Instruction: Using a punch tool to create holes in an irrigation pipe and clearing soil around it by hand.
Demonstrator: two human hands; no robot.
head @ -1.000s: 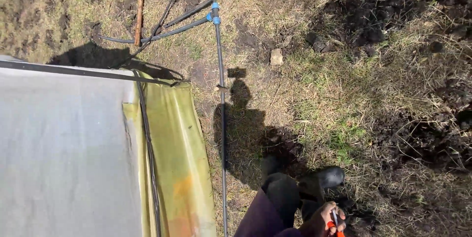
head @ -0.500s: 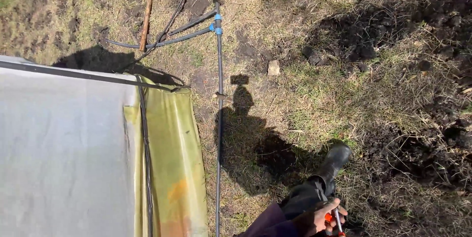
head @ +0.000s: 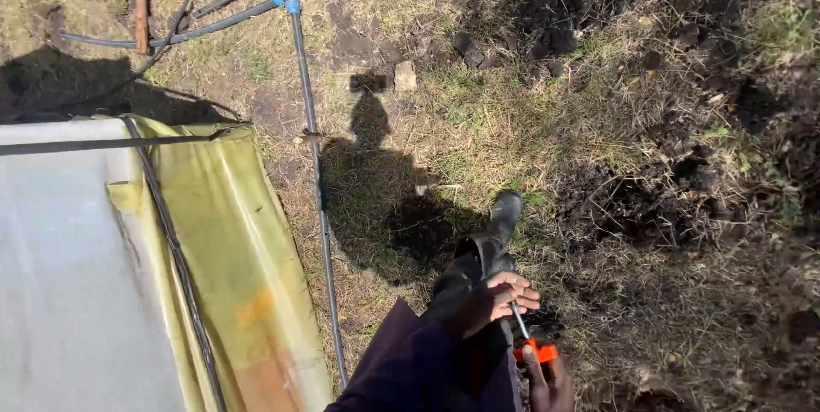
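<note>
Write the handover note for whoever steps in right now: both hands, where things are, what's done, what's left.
Left hand: fingers curled around the thin metal shaft of a small tool, just above the black rubber boot.
Right hand: at the bottom edge of the picture, holding the tool's orange handle.
Around: the black pipe with blue fittings runs up the grass on the left, beside the yellowed plastic sheet. Dug dark soil lies to the right.
Done: tool in both hands.
Left: tool has not touched pipe or soil; its tip is hidden.
</note>
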